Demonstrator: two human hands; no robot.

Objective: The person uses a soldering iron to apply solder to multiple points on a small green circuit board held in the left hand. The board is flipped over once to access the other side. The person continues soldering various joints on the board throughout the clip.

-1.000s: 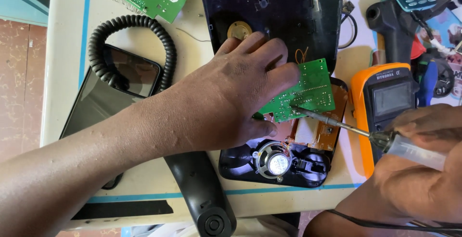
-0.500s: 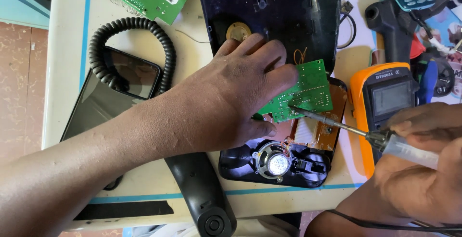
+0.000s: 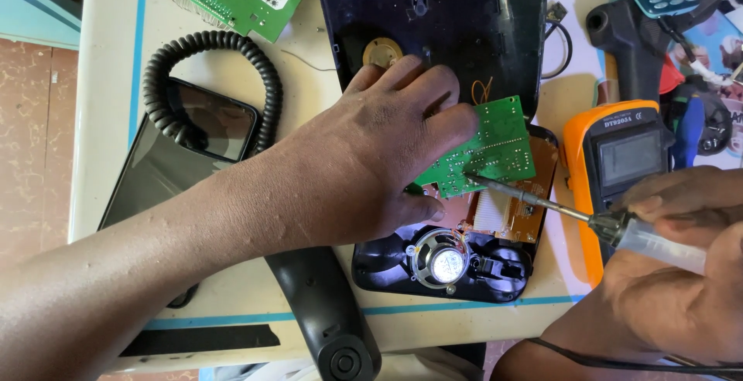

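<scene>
Right hand closed around soldering iron, shaft running up-left from grip, tip touching small green circuit board; left hand nearer, pinning board's left edge flat over open black telephone base.

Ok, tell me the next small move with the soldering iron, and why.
Probably just hold the soldering iron steady. Its tip already rests on the green circuit board, which the left hand pins down; the right hand grips the handle.
</scene>
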